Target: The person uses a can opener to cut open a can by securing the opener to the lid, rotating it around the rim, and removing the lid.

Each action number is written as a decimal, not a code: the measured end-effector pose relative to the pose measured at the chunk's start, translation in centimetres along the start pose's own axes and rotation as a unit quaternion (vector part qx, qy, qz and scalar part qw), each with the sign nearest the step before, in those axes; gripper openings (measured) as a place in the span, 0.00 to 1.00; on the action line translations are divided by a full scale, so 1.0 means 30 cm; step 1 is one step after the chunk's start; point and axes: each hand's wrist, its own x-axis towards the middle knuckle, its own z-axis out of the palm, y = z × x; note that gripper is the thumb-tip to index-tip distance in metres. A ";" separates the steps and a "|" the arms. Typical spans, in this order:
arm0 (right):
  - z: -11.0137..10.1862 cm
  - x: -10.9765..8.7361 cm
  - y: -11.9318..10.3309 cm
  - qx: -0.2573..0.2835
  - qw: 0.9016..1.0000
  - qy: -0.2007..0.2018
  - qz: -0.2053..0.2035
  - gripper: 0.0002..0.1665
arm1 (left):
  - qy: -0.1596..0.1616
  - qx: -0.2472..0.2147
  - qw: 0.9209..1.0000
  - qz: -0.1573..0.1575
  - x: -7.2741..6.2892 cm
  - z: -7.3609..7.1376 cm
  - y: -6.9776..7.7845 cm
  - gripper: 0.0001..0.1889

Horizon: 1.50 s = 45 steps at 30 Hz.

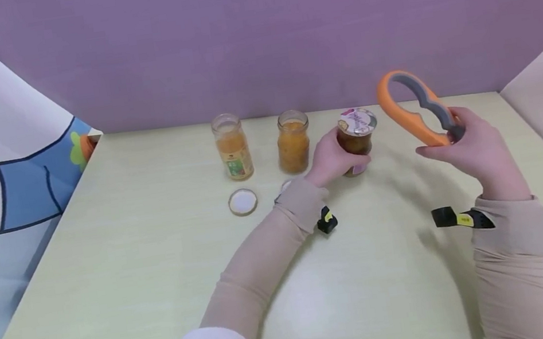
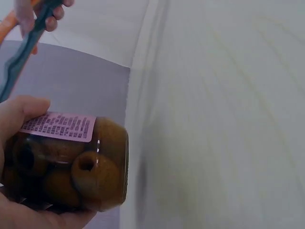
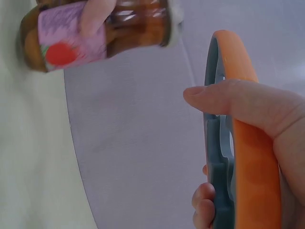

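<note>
In the head view my left hand (image 1: 333, 158) grips a glass jar (image 1: 355, 143) with a patterned lid, held upright at the back of the table. Brown round fruits with holes fill the jar (image 2: 95, 183) in the left wrist view, under a pink label. Whether its base touches the table, I cannot tell. To the right, my right hand (image 1: 484, 148) holds an orange and grey jar opener (image 1: 409, 122) by one end, raised above the table and apart from the jar. The right wrist view has the thumb lying across the opener (image 3: 257, 176), fingertips behind.
Two uncapped glass jars of orange contents stand left of my left hand: a labelled one (image 1: 234, 148) and a plain one (image 1: 293, 146). A loose lid (image 1: 242, 202) lies before them; another lid (image 1: 285, 186) is partly hidden by my left wrist. A purple backdrop (image 1: 233, 41) rises behind.
</note>
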 end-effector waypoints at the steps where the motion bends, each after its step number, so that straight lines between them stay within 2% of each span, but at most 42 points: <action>1: -0.002 -0.001 0.002 -0.002 1.000 0.000 0.001 0.51 | -0.011 -0.005 1.000 0.004 -0.007 -0.006 0.006 0.33; 5: -0.004 -0.003 0.002 -0.007 1.000 -0.008 0.002 0.53 | -0.052 -0.014 0.998 0.019 -0.039 -0.045 0.036 0.33; 9: -0.003 0.001 -0.001 -0.010 1.000 -0.013 -0.006 0.53 | -0.072 -0.008 0.997 0.029 -0.075 -0.088 0.049 0.33; 16: 0.014 0.011 -0.007 -0.013 0.999 -0.020 -0.025 0.49 | -0.092 -0.011 0.995 0.023 -0.148 -0.132 0.014 0.34; 23: 0.022 0.009 -0.014 -0.020 0.999 -0.024 -0.037 0.48 | -0.133 0.003 0.990 0.042 -0.196 -0.143 -0.018 0.32; 29: 0.040 0.013 -0.024 -0.030 0.997 -0.027 -0.059 0.41 | -0.139 0.035 0.988 0.056 -0.214 -0.147 -0.039 0.32; 34: 0.051 0.018 -0.026 -0.037 0.996 -0.022 -0.075 0.35 | -0.153 0.060 0.985 0.046 -0.221 -0.151 -0.052 0.34; 37: 0.053 0.016 -0.028 -0.037 0.996 -0.019 -0.082 0.35 | -0.163 0.059 0.984 0.041 -0.223 -0.155 -0.055 0.35; 41: 0.057 0.008 -0.036 -0.036 0.995 -0.015 -0.097 0.35 | -0.177 0.035 0.983 0.043 -0.222 -0.162 -0.066 0.36; 45: 0.078 0.003 -0.059 -0.024 0.991 -0.023 -0.128 0.35 | -0.184 0.011 0.982 0.048 -0.220 -0.170 -0.083 0.34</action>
